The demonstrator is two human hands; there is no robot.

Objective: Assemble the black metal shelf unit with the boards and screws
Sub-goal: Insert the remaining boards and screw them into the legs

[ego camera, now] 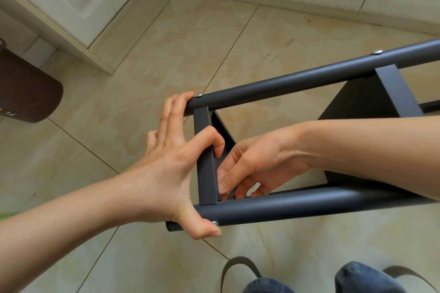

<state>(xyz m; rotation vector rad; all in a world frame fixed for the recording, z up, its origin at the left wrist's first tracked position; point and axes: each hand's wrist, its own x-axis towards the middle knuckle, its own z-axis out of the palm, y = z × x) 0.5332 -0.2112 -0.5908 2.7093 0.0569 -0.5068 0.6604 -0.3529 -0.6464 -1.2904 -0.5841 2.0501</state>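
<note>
The black metal shelf frame lies on its side above the tiled floor. Its far tube (297, 81) and near tube (309, 202) are joined by a flat crossbar (206, 173). My left hand (166, 173) spans that end: fingers on the far tube's tip, index finger hooked round the crossbar, thumb pressing a silver screw (215, 223) in the near tube. My right hand (257, 162) reaches inside the frame, its curled fingertips at the inner joint of crossbar and near tube. Whether it pinches something there is hidden. A dark board (362, 100) sits by a second crossbar (395, 90).
Cream cabinets (95, 2) line the far wall and the left side. A brown appliance (26, 93) stands on the floor at the left. My knees in blue jeans (362, 278) show at the bottom edge. Silver screws (198, 95) sit in the far tube.
</note>
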